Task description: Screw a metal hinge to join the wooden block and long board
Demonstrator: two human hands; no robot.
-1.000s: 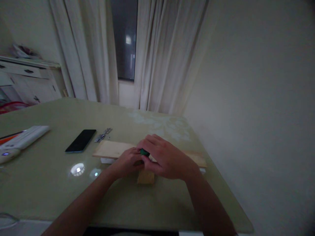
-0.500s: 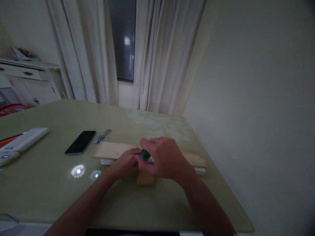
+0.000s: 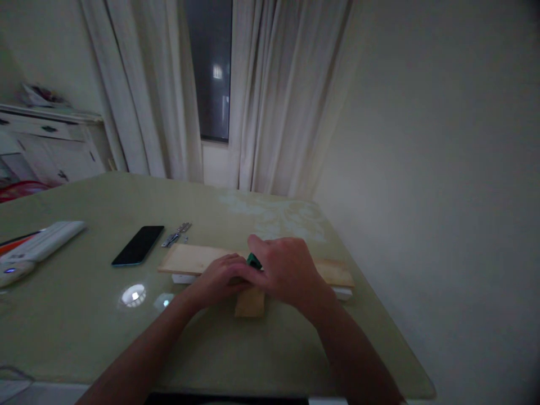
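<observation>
My right hand (image 3: 284,270) is closed around a green-handled screwdriver (image 3: 253,261), which stands over the middle of a long pale wooden board (image 3: 189,257). Its shaft and tip are hidden by my fingers. My left hand (image 3: 221,277) presses on the board just left of the screwdriver, fingertips bunched near the tool and partly covered by my right thumb. What sits under those fingertips does not show. A shorter wooden piece (image 3: 250,304) sticks out toward me below my hands. White supports (image 3: 342,293) show beneath the long board.
Behind the board's left end lie metal hinges (image 3: 177,235) and a tiny loose bit of metal. A black phone (image 3: 138,246) rests further left, then a white power strip (image 3: 46,242). The table's right edge (image 3: 379,304) runs close by the wall.
My right hand has turned around the screwdriver, and its thumb now reaches over my left fingertips. The handle has tilted slightly. My left hand and the boards stay in place.
</observation>
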